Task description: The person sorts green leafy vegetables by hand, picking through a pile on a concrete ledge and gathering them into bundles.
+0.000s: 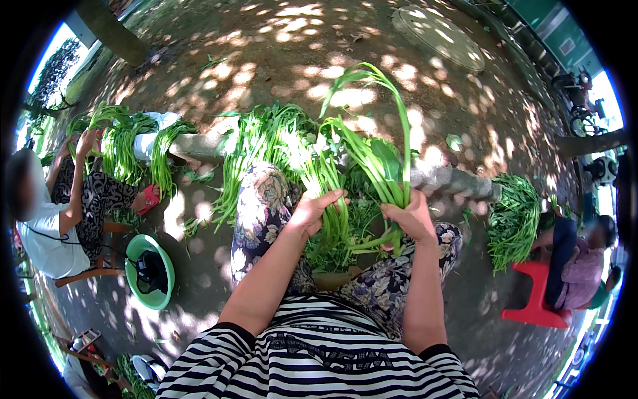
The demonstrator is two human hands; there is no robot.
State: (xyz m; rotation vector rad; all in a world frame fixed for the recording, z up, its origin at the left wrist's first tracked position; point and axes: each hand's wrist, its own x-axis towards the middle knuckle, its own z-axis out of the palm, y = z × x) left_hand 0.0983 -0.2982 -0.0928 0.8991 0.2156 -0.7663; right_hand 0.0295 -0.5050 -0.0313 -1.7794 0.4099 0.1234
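My right hand (417, 218) is closed round a bunch of long green leafy stalks (392, 186), which look like water spinach; one stalk arches high and bends over at the top. My left hand (315, 211) pinches thinner green stalks (337, 189) between thumb and fingers, a little apart from the right hand. Both hands are above my lap, between my knees in flowered trousers (256, 203). More greens (266, 133) hang in a heap over a low stone ledge just beyond my left knee. Loose leaves (325, 256) lie beneath my hands.
The stone ledge (452, 181) runs across in front of me, with another heap of greens (515, 219) at its right. A person (56, 226) sits at left handling greens, another person (585, 266) at right by a red stool (538, 296). A green basin (166, 292) holds a black bag.
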